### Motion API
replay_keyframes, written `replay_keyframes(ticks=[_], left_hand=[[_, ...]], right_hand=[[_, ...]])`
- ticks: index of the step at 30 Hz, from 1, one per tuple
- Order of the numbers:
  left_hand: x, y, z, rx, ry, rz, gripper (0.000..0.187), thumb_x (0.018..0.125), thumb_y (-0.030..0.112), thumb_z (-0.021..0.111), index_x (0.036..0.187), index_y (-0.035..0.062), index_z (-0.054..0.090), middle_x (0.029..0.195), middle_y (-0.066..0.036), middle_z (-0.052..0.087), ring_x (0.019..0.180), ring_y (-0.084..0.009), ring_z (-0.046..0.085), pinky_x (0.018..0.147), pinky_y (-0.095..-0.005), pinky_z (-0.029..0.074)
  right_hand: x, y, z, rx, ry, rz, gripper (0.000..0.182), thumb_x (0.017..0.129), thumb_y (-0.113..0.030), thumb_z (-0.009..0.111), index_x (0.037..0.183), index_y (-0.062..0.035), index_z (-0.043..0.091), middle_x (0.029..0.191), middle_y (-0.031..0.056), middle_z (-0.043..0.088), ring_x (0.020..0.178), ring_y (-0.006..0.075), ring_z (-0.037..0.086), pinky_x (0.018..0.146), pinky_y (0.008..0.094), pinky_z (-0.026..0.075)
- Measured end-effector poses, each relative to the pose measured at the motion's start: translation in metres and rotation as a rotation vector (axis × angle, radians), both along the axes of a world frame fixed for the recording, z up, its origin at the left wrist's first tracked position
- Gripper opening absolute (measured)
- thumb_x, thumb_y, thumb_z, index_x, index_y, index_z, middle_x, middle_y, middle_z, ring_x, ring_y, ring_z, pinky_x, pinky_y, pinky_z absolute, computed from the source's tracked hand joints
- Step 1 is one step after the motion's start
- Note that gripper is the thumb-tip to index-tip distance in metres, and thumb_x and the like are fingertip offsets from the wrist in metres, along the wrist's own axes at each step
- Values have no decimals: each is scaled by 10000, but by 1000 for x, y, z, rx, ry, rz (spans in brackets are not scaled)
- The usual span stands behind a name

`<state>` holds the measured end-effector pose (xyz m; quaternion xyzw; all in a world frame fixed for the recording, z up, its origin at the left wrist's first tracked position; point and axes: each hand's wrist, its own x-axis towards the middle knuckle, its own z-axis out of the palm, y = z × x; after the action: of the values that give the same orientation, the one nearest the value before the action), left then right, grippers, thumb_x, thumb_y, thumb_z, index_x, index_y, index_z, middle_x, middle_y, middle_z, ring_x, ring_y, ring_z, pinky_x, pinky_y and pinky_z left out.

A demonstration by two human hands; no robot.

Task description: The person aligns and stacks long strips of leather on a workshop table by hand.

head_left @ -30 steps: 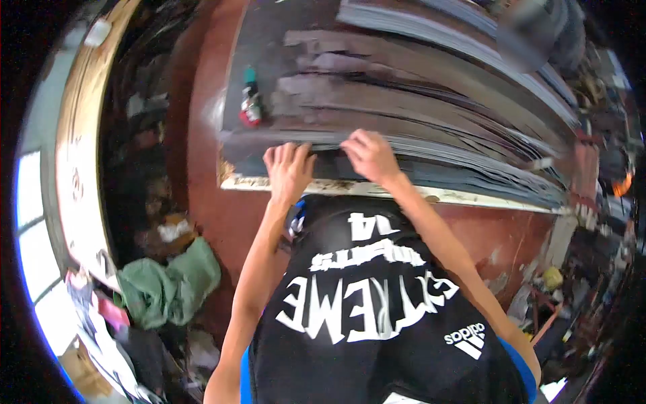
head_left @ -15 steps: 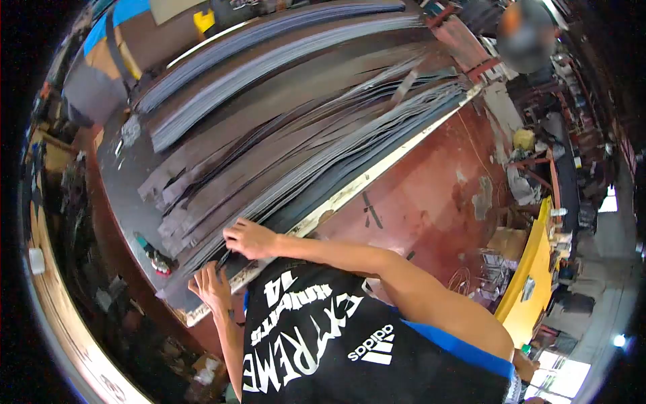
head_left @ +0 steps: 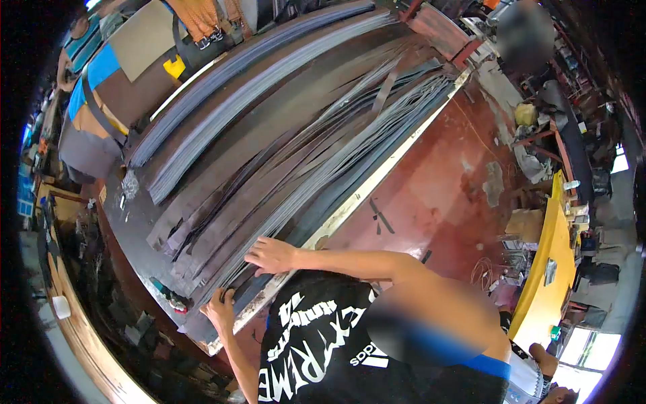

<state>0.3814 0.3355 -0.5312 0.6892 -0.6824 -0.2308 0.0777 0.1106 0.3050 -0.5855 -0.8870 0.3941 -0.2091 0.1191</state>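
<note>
Long thin grey strips [head_left: 316,182], leather-like in look, lie in a loose bundle along the near side of a table [head_left: 124,225]. My left hand [head_left: 219,311] is at the near-left end of this bundle, its fingers curled round strip ends. Further along the same bundle, my right hand [head_left: 272,256] has its fingers bent down and pinched on the strips; its fingertips are partly hidden. A darker flat band of material [head_left: 313,221] runs beside the bundle at the table edge. Red-and-green hand tool [head_left: 171,297] rests left of my left hand.
Two neat strip bundles [head_left: 252,111] lie further across the table, with wide brown sheets between. Folded material [head_left: 138,57] and an orange item [head_left: 196,20] are beyond. A yellow table [head_left: 548,262] stands right on the red floor [head_left: 431,182]. Another person [head_left: 528,34] is at upper right.
The view has shifted, and more of the far side shows. My left hand's fingers, spread before, have closed on the strip ends. My right hand stays on the bundle.
</note>
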Motion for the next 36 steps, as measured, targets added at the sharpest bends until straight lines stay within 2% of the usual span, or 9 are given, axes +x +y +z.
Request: replay_keyframes(ticks=[8, 9, 14, 22, 26, 28, 30, 34, 36], left_hand=[[19, -21, 0, 257, 80, -49, 257, 929, 318, 694, 956, 67, 746, 644, -25, 703, 622, -143, 625, 909, -384, 401], [18, -25, 2, 255, 75, -52, 257, 929, 318, 694, 956, 67, 746, 644, -25, 703, 622, -143, 625, 909, -384, 401], [14, -38, 20, 357, 192, -9, 198, 892, 169, 712, 956, -13, 755, 629, -70, 682, 590, -119, 644, 562, -275, 458], [28, -23, -8, 220, 110, -44, 254, 819, 317, 720, 829, 65, 755, 619, -29, 665, 607, -146, 608, 673, -344, 434], [37, -10, -30, 82, 15, 26, 264, 827, 353, 719, 818, 92, 758, 625, -28, 684, 650, -229, 646, 790, -409, 445], [18, -15, -2, 234, 26, 33, 312, 872, 396, 676, 866, 95, 759, 738, -45, 726, 778, -264, 671, 873, -454, 431], [37, -25, -9, 485, -174, 7, 585, 1000, 521, 562, 1407, 104, 619, 1454, -256, 549, 1371, -416, 478, 1147, -479, 372], [29, -23, 8, 414, -236, -112, 517, 1023, 463, 540, 1369, 91, 637, 1427, -253, 568, 1310, -441, 511, 1114, -516, 400], [102, -31, -48, 236, -182, -536, 335, 997, 329, 608, 1247, 125, 699, 1247, -191, 665, 1181, -372, 589, 1023, -496, 469]], right_hand=[[-92, -26, -7, -29, 116, 74, 579, 840, -467, 730, 1238, -70, 593, 1009, 82, 717, 1004, 253, 682, 964, 402, 456], [-101, -29, -5, -49, 143, 66, 448, 855, -375, 708, 1187, -88, 618, 990, 62, 717, 989, 233, 687, 949, 380, 463], [-166, -36, -9, -226, 131, -42, 191, 921, -216, 590, 1084, -137, 651, 961, 16, 700, 957, 169, 673, 911, 342, 460], [-342, -21, -7, -209, 77, -579, 170, 887, -196, 625, 1050, -150, 639, 1122, 61, 623, 1106, 258, 588, 995, 427, 429], [-436, -27, -4, -295, 141, -1110, 378, 924, -229, 639, 1258, -55, 610, 1367, 176, 549, 1259, 388, 531, 1104, 490, 390], [-476, -36, -13, -313, 117, -1288, 469, 945, -236, 631, 1359, -36, 542, 1452, 220, 480, 1314, 417, 492, 1147, 507, 352], [-512, -46, -21, -330, 84, -1457, 564, 965, -243, 623, 1460, -17, 474, 1536, 263, 411, 1369, 447, 453, 1190, 523, 313], [-568, -59, -32, -50, 204, -1648, 619, 1029, -205, 542, 1550, 36, 310, 1603, 322, 296, 1426, 460, 397, 1218, 524, 280], [-587, -64, -31, -79, 22, -1546, 653, 999, -128, 547, 1563, 52, 273, 1610, 327, 279, 1441, 446, 388, 1229, 511, 274]])
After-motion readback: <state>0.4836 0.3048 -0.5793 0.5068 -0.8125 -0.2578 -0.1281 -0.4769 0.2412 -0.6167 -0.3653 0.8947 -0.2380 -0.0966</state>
